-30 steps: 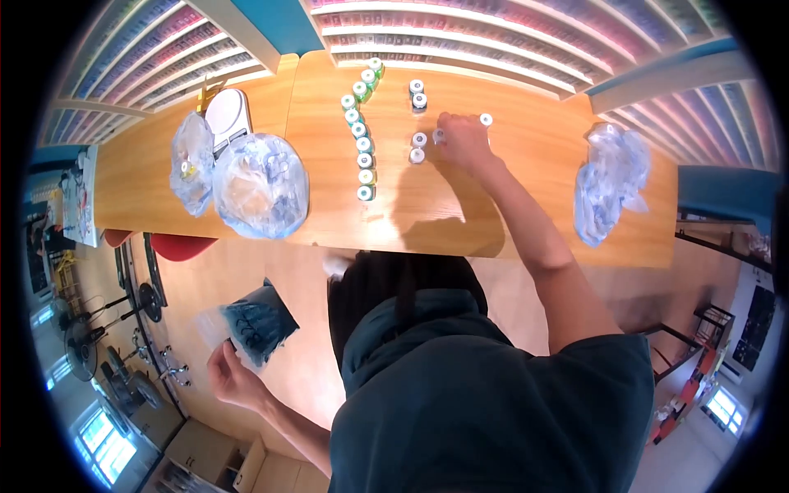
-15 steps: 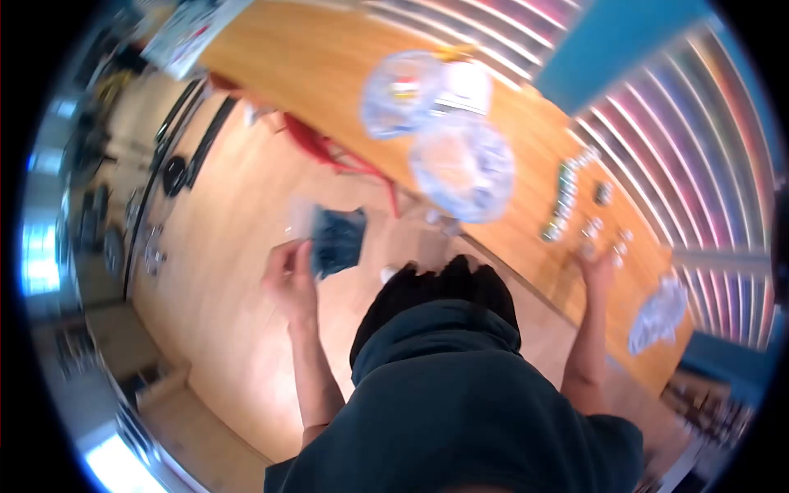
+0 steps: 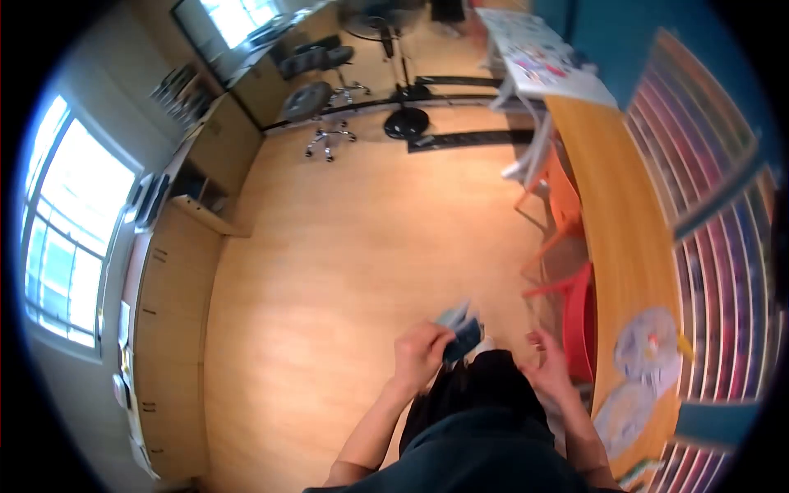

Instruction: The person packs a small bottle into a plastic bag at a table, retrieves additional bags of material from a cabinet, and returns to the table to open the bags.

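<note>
In the head view my left hand (image 3: 422, 355) is closed, pinching a small dark teal pouch-like thing (image 3: 463, 340) by its side. A pale, thin part sticks up from its top; its exact kind is blurred. My right hand (image 3: 546, 361) hangs in front of my body beside the red chair, with its fingers curled inward. Whatever those fingers may hold is too small or blurred to make out. Both hands are over the floor, apart from each other.
A long wooden table (image 3: 629, 238) runs along the right, bearing clear plastic bags (image 3: 645, 345). A red chair (image 3: 578, 320) and an orange chair (image 3: 560, 197) stand along it. Wooden cabinets (image 3: 177, 329) line the left. Ahead are a fan base (image 3: 406, 123) and a wheeled stool (image 3: 308, 100).
The view has swung left, toward the cabinets and windows. My right hand has come away from the small items on the table. The left still holds the teal pouch-like thing, now closer to my right hand.
</note>
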Demonstrator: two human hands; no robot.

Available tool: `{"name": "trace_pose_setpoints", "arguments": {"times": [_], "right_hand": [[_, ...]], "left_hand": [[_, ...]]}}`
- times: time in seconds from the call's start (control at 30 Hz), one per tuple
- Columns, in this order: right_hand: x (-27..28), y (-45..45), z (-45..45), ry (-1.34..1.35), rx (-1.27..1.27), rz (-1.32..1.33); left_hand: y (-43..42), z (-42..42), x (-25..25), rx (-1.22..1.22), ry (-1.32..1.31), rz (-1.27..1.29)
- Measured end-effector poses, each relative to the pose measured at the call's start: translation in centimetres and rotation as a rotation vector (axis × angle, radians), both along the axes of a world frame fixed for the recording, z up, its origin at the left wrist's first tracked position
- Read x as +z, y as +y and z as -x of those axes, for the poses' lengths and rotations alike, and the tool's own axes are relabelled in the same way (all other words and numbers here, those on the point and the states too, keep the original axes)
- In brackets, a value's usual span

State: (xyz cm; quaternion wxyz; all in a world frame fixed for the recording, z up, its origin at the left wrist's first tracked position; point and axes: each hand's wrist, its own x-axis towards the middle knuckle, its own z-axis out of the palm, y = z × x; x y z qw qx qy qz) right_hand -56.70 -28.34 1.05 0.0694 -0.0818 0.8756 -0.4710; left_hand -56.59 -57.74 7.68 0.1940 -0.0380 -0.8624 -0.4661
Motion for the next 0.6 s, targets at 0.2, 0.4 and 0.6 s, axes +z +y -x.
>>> {"name": "trace_pose_setpoints", "arguments": {"times": [0.2,0.4,0.6], "right_hand": [[-6.8,-17.8,16.2,-0.525,0.657,0.483],[-8.3,-36.5,26.2,-1.496,0.913,0.881],[-5.1,-54.9,33.4,-1.931,1.043,1.362]], "left_hand": [[-9.6,4.4,2.6,0.299,-0.082,-0.126],[-18.8,12.5,5.8,0.755,-0.072,-0.571],[-31.2,19.2,6.3,1.053,0.055,-0.664]]}}
